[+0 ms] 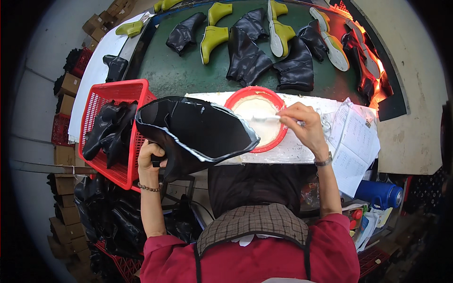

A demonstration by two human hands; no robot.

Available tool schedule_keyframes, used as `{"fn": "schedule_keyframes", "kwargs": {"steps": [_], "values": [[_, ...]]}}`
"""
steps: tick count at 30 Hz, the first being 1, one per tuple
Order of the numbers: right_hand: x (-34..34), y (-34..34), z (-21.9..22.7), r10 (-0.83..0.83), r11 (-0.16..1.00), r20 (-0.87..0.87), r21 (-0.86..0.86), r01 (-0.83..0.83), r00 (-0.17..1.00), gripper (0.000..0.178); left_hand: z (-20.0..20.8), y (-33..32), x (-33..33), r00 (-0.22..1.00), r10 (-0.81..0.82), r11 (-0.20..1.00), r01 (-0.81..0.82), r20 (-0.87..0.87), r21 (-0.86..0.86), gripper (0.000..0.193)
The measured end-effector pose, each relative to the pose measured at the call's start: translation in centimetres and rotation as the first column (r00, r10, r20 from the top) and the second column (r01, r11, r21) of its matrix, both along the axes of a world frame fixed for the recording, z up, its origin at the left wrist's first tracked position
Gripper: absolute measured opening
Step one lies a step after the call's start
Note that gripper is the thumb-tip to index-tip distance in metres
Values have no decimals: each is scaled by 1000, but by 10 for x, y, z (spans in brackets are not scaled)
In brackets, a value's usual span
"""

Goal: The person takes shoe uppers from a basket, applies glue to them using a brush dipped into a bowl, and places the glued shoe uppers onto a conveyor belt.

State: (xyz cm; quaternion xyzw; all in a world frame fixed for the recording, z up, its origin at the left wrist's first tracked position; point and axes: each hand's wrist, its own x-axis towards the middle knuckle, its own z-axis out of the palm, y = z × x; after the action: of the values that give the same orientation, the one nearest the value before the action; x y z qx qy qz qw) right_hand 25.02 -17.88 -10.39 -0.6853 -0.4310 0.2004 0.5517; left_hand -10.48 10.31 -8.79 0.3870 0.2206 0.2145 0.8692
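Note:
My left hand (150,158) is closed on a black boot upper (203,126), held tilted so that its open underside shows. White paste coats the edge of that opening. My right hand (304,123) pinches a pale brush (267,119) whose tip lies between the boot upper's pointed end and the bowl. Below the brush, a red bowl (244,91) holds creamy white paste (269,137). I cannot tell whether the bristles touch the paste. The boot upper overlaps the bowl's left side and hides part of it.
A red basket (141,85) of black boots stands at the left. Across the dark green conveyor belt (174,70) lie black boots (247,59) and yellow-green lasts (214,40). Written papers (351,134) cover the bench's right end, with a blue flask (377,193) below. An orange glow marks the far right.

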Motion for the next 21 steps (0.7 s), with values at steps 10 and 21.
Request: {"fn": "schedule_keyframes", "kwargs": {"steps": [10, 21], "values": [[8, 12, 22, -53, 993, 632, -47, 107, 773, 6, 20, -27, 28, 998, -37, 999, 35, -60, -22, 50], [-9, 21, 33, -31, 968, 425, 238, -79, 904, 21, -10, -26, 26, 990, 44, 999, -46, 137, 13, 67]]}}
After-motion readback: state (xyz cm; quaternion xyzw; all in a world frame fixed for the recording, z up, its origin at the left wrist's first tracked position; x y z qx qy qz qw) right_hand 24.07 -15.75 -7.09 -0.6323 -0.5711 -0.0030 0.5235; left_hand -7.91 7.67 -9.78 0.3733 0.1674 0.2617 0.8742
